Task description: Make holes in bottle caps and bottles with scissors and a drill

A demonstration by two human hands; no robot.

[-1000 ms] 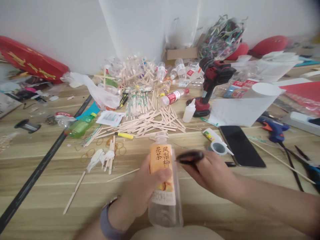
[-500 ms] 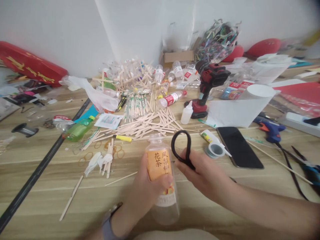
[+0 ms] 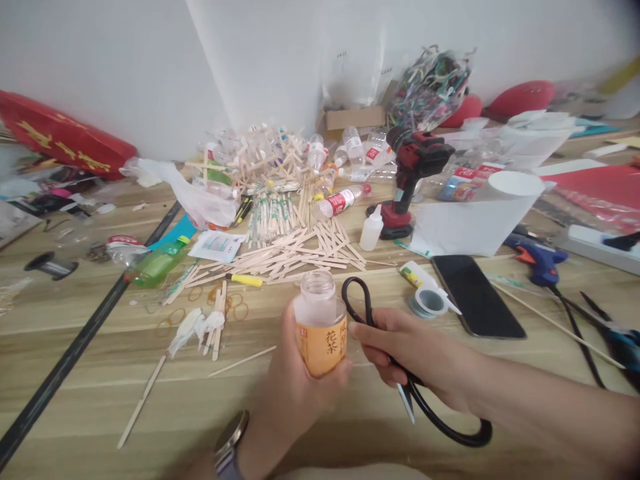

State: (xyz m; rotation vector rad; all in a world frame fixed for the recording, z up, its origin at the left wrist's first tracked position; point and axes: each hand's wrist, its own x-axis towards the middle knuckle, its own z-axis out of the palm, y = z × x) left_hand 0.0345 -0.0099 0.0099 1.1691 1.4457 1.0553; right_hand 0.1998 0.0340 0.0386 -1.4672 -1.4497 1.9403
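A clear plastic bottle (image 3: pixel 320 320) with an orange label stands tilted in my left hand (image 3: pixel 310 387), its uncapped mouth facing up and forward. My left fingers wrap round its label. Just right of the bottle, my right hand (image 3: pixel 410 347) is closed on black-handled scissors (image 3: pixel 445 427). One handle loop rises above my fingers beside the bottle; the other loop hangs below my wrist. Part of a metal blade points down under my right hand. The blades do not touch the bottle.
Loose wooden sticks (image 3: pixel 280 257) and a yellow-handled tool (image 3: pixel 245 279) lie ahead. A red-black drill (image 3: pixel 415 167) stands behind a small white squeeze bottle (image 3: pixel 371 229). To the right are a tape roll (image 3: pixel 429 301), a phone (image 3: pixel 477 295) and a glue gun (image 3: pixel 540 257).
The bottle has tipped so its mouth shows more and its lower part is hidden. My right hand has turned the scissors, bringing the second loop and a blade into view.
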